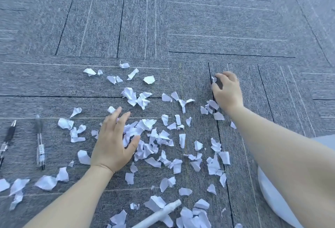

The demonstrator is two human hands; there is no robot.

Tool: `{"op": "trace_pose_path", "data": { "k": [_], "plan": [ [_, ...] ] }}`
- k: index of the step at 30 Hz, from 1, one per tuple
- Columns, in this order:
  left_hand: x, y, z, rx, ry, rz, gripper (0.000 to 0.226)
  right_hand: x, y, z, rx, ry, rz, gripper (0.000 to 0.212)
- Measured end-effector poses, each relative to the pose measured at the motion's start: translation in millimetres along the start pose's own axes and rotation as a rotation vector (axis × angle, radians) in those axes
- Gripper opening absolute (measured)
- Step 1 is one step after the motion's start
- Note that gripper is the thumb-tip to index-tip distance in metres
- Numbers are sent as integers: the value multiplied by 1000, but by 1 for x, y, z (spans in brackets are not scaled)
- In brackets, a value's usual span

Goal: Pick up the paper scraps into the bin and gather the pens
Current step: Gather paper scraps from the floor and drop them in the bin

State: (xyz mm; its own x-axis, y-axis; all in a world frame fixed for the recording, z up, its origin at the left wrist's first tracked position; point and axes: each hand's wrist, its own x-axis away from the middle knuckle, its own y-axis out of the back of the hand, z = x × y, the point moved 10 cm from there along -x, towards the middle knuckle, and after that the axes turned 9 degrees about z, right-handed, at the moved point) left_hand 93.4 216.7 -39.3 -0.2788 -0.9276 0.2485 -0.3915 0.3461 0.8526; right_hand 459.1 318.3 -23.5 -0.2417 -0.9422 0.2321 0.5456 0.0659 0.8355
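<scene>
Several torn white paper scraps (145, 133) lie scattered over the grey carpet. My left hand (114, 140) rests flat on the scraps at centre left, fingers spread, holding nothing. My right hand (226, 89) reaches to the far right of the litter, fingers curled with the tips closing on a small scrap (214, 79). Two pens lie side by side at the left: a black pen (6, 140) and a clear pen (40, 142). A white pen (159, 215) lies slantwise among scraps at the bottom centre.
A white rounded object, maybe the bin (272, 197), shows at the lower right under my right forearm. Grey carpet tiles (181, 19) stretch beyond the scraps.
</scene>
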Motion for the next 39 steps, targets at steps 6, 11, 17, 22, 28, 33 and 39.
{"op": "trace_pose_path", "data": {
  "k": [6,11,17,22,28,33,39],
  "plan": [
    [-1,2,-1,-6,3,-16,70,87,-20,55,-1,336,-62,27],
    [-2,1,-3,-41,-8,-13,71,76,-9,-9,57,-73,-57,46],
    [3,-16,-21,-95,-93,79,79,140,-68,31,12,258,180,50],
    [37,-29,-71,169,-333,115,60,197,-83,78,-68,550,342,49],
    [-30,18,-23,-53,96,-91,60,101,-90,88,185,312,299,60],
    [-72,3,-26,114,104,195,51,120,-112,124,223,545,508,62],
    [41,-27,-72,184,-207,233,52,199,-103,90,169,628,524,61]
  ]
}}
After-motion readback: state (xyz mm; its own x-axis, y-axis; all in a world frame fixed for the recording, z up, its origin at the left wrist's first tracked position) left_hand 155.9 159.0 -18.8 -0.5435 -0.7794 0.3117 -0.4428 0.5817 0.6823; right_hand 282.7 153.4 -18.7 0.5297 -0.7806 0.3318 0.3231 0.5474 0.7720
